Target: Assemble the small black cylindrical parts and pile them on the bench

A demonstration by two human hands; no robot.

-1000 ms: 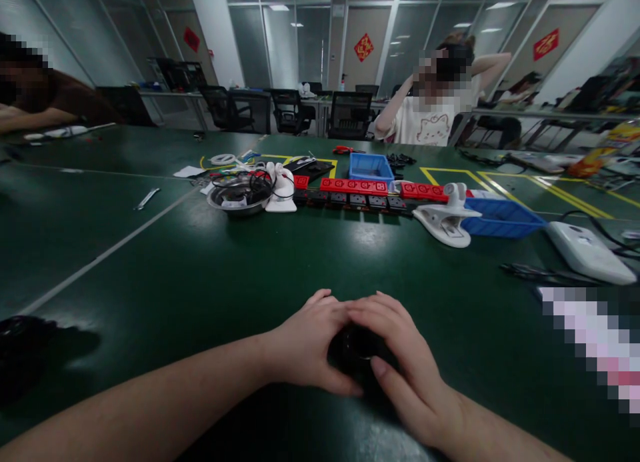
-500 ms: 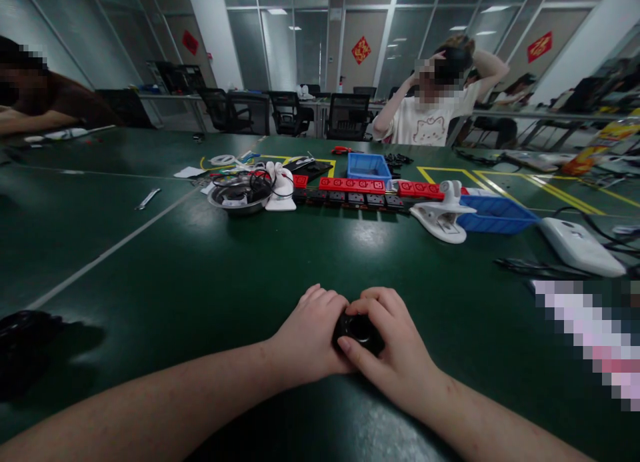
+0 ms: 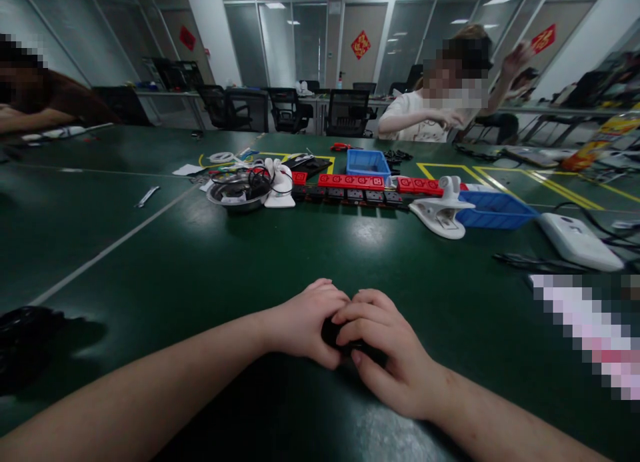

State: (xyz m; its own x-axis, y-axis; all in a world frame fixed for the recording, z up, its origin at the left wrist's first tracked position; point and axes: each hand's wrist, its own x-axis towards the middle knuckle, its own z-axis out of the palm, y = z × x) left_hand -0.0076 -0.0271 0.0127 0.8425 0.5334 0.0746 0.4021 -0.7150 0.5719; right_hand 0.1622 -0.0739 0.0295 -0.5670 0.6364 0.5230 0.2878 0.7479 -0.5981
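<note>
A small black round object [image 3: 331,331] is between my two hands, low over the green table [image 3: 280,249], and most of it is covered by fingers. My left hand [image 3: 306,321] wraps its left side, fingers curled around the far edge and thumb on the near side. From the right, my right hand [image 3: 400,355] closes over the top of the same object, its fingers bent and its thumb near the front. The fingertips of both hands meet or nearly meet. What kind of object it is, I cannot make out.
Across the table stand a metal bowl [image 3: 237,205] of cables, red socket strips [image 3: 351,182], a white clip stand [image 3: 445,215] and blue bins [image 3: 495,211]. A wrench [image 3: 147,196] lies left, a white device [image 3: 580,241] right. A person [image 3: 415,119] sits opposite.
My right hand has shifted over the black object, hiding the dark round centre that showed before. My left hand has moved slightly left and up. The person opposite has lowered one arm.
</note>
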